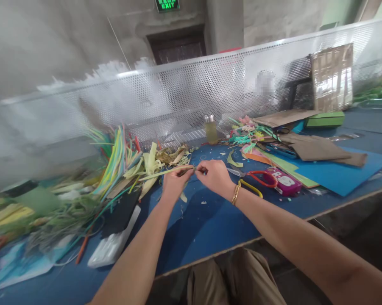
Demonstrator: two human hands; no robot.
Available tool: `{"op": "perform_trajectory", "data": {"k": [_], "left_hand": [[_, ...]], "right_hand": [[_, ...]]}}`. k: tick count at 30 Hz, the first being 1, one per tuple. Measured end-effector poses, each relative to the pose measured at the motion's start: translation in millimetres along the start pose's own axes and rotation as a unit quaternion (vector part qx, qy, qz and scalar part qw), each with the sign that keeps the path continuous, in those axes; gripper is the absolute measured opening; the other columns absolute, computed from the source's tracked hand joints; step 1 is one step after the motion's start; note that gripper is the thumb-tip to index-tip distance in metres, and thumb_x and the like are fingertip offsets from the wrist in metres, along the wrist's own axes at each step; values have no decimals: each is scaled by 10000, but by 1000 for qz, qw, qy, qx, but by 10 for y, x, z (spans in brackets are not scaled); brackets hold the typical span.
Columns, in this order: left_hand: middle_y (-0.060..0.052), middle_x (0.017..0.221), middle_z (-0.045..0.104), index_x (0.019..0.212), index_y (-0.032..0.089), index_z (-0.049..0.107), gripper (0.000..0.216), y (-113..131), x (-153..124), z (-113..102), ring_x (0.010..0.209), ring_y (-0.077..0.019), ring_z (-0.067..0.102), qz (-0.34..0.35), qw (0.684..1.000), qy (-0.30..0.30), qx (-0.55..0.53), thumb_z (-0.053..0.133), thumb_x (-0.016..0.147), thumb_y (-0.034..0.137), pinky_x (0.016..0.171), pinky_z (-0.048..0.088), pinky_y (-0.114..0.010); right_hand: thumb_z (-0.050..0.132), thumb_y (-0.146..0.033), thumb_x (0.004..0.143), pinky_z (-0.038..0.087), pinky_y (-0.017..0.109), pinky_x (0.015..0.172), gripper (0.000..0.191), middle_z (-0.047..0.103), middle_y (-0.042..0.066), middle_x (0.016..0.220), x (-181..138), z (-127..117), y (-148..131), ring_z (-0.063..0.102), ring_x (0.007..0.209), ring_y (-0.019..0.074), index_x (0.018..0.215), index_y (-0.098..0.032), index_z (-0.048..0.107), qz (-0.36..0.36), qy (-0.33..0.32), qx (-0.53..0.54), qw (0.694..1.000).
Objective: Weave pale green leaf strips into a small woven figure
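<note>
Above the middle of the blue table (216, 220), my two hands meet fingertip to fingertip. My left hand (174, 180) is closed in a pinch on a thin pale-green strip (160, 173), which extends to the left past the knuckles. Close against it, my right hand (213, 176) is also pinched, at the right end of the strip; whatever lies between its fingertips is too small to make out. Red-handled scissors (262, 176) lie just right of my right hand, blades toward it. A yellow handle (251, 187) shows beside them.
Dried husks (151, 161) and coloured stems (116, 161) are heaped at left, near a black-and-white object (121, 216). Behind stand a glass bottle (211, 132) and a perforated metal screen (191, 89). At right lie a purple box (284, 181), coloured paper (343, 173) and brown cardboard (319, 148).
</note>
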State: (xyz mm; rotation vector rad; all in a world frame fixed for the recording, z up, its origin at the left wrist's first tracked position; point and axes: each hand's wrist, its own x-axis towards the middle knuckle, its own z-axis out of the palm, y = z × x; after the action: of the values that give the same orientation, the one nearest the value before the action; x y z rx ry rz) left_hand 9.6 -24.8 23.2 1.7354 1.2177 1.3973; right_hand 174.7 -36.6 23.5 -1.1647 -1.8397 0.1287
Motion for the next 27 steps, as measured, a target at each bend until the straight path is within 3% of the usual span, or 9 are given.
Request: {"op": "perform_trajectory", "data": {"k": [6, 11, 17, 23, 27], "left_hand": [[-66, 899, 749, 859, 185, 760, 244, -24, -2, -3, 836, -218, 678, 42, 999, 8, 28, 730, 709, 376, 800, 526, -339], [-57, 842, 753, 846, 204, 771, 209, -4, -20, 5, 789, -220, 676, 69, 992, 45, 100, 721, 706, 352, 755, 528, -329], [-55, 799, 751, 814, 184, 770, 200, 27, -62, 47, 750, -213, 678, 85, 992, 59, 73, 714, 692, 331, 708, 518, -299], [-46, 775, 743, 825, 172, 771, 194, 27, -73, 35, 722, -195, 659, 55, 995, 55, 61, 701, 695, 298, 683, 503, -287], [-66, 794, 740, 844, 170, 772, 242, -90, -17, -1, 747, -197, 654, 14, 1000, 20, -13, 740, 685, 350, 694, 499, -295]], "right_hand": [[614, -254, 783, 378, 247, 612, 95, 692, 3, 710, 5, 44, 0, 592, 644, 130, 783, -208, 697, 68, -15, 107, 992], [585, -220, 766, 377, 240, 627, 94, 653, -11, 667, -7, 60, 3, 561, 628, 119, 701, -195, 648, 34, 14, 113, 993], [566, -198, 749, 363, 240, 621, 92, 620, -16, 633, -12, 70, 2, 533, 619, 121, 672, -192, 617, 15, 13, 110, 994], [559, -200, 773, 356, 242, 626, 110, 621, -14, 640, -17, 104, 36, 531, 620, 118, 674, -187, 607, -4, 5, 95, 995], [578, -292, 839, 367, 274, 706, 149, 691, 12, 738, -18, 73, 57, 586, 694, 144, 764, -196, 664, -16, -41, 47, 998]]}}
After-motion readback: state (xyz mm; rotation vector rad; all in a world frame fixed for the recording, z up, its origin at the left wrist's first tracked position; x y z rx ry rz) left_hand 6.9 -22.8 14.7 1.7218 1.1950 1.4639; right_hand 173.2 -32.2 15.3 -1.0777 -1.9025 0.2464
